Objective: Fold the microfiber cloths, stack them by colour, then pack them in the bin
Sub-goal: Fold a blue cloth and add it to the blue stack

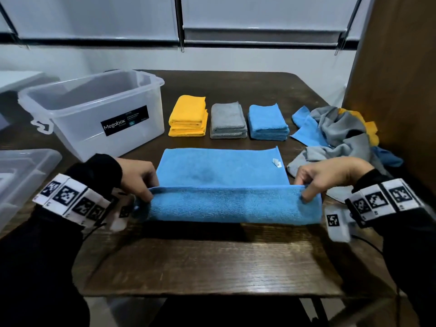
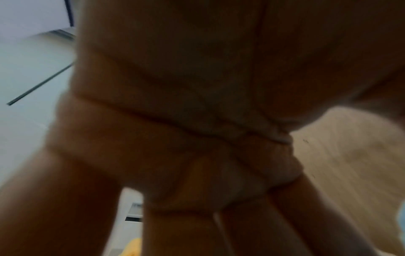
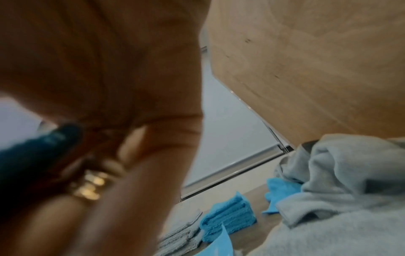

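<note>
blue cloth (image 1: 221, 168): matt, fuzzy microfiber | bin (image 1: 94, 109): clear glossy plastic | table (image 1: 212, 263): dark grained wood

dark wooden table (image 1: 212, 263) | lowered blinds (image 1: 259, 13) | wooden panel (image 1: 396, 67)

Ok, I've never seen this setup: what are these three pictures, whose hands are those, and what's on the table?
No machine here: a person works bare-handed, with tagged camera bands on both wrists. The big picture comes from a head camera looking down; the two blurry ones look along each wrist. The left hand and right hand each pinch a near corner of a blue cloth, folding it away from the person. On the table behind it sit folded yellow, grey and blue stacks, an unfolded pile on the right, and an empty bin on the left.
</note>
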`<state>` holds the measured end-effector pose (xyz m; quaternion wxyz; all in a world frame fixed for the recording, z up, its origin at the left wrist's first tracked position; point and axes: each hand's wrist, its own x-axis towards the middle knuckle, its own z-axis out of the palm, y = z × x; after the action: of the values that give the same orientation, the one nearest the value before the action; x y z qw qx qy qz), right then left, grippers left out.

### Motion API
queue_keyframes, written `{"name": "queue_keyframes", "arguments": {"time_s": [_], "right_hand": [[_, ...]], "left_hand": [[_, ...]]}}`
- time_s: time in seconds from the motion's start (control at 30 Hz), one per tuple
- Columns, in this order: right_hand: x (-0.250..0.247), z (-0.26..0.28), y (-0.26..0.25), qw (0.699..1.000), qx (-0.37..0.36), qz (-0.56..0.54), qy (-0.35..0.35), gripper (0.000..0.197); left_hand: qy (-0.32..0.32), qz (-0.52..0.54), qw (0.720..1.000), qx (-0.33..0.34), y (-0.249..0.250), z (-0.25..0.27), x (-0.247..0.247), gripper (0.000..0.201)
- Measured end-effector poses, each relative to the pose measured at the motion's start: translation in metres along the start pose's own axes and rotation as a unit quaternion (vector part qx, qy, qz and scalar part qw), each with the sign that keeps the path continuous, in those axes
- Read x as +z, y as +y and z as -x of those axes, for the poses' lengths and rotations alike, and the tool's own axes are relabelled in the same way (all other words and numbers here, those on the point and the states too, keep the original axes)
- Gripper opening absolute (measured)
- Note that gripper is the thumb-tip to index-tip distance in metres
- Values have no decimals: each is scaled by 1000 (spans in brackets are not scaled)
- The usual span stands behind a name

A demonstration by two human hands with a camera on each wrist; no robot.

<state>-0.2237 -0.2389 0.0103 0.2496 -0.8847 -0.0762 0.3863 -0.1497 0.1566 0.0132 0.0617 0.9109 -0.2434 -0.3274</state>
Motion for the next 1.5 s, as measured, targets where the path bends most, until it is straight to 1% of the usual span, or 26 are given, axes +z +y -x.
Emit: {"name": "queue_keyframes", "arguments": {"time_s": [0.07,0.13,0.2,0.27,0.37,0.43,0.53,0.6,0.67,0.7,0.77,0.83,0.93,1.0,1.03,1.1,1.17,1.23,1.3,1.37,1.43,1.5], "right_hand": [[-4,0,4,1000,-6,-15,-1,10],[-10,-1,10,999,0,-44,26,11],[-15,-6,21,994,16,-67,84,17],[-20,-16,32,982,14,-107,152,22],[-25,-33,39,947,6,-207,247,17],[-30,-45,39,923,21,-259,284,12],[-41,-63,36,906,56,-268,323,8],[-49,-74,34,904,90,-255,332,4],[-55,-86,34,911,132,-225,320,21],[-56,-91,34,914,156,-210,309,22],[-60,-97,34,921,197,-181,285,13],[-67,-101,34,921,214,-157,284,15],[-79,-103,33,915,219,-149,304,14],[-87,-105,32,912,224,-147,311,13],[-90,-108,32,911,228,-147,310,16],[-89,-113,33,910,234,-152,307,25],[-85,-120,35,915,233,-149,293,29],[-82,-125,37,923,246,-130,266,23],[-82,-126,39,922,255,-128,261,17],[-86,-127,42,920,251,-129,272,23],[-87,-128,43,916,235,-113,304,26],[-88,-133,44,914,194,-134,330,25]], "left_hand": [[34,21,999,-2,-8,0,-4,18],[74,83,994,4,-21,-7,-7,15],[115,172,978,18,-34,-17,-10,16],[160,247,956,12,-44,-29,-13,19],[213,300,929,-42,-50,-49,-21,7],[228,309,920,-81,-49,-63,-28,10],[237,324,907,-131,-46,-81,-38,18],[234,315,906,-161,-44,-91,-40,19],[227,293,910,-187,-42,-98,-40,18],[220,284,913,-194,-40,-100,-39,18],[208,278,916,-202,-39,-106,-42,18],[210,281,914,-204,-37,-109,-48,19],[228,301,904,-200,-35,-109,-61,17],[235,294,904,-201,-34,-112,-68,16],[235,285,906,-206,-34,-115,-70,17],[215,272,910,-229,-36,-125,-70,18],[178,270,914,-245,-41,-137,-64,20],[161,259,917,-257,-49,-149,-59,22],[157,245,921,-259,-53,-153,-58,22],[145,243,926,-250,-48,-151,-61,17],[152,216,938,-225,-48,-152,-62,31],[172,216,946,-171,-47,-153,-63,37]]}}
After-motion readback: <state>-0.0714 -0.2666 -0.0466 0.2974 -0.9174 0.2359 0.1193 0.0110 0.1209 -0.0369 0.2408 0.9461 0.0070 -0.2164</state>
